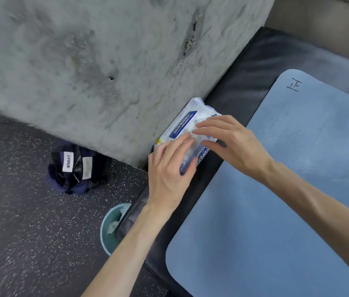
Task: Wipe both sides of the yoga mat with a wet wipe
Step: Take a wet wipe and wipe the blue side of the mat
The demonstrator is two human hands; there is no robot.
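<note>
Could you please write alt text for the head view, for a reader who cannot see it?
Both hands, left hand and right hand, are on a wipes pack lying by a concrete wall, beside a blue mat spread on a black pad. A teal bin and dark bag sit on the floor.

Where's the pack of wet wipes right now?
In the head view, the wet wipe pack lies mid-frame against the concrete wall, left of the blue yoga mat, under both hands.
</note>
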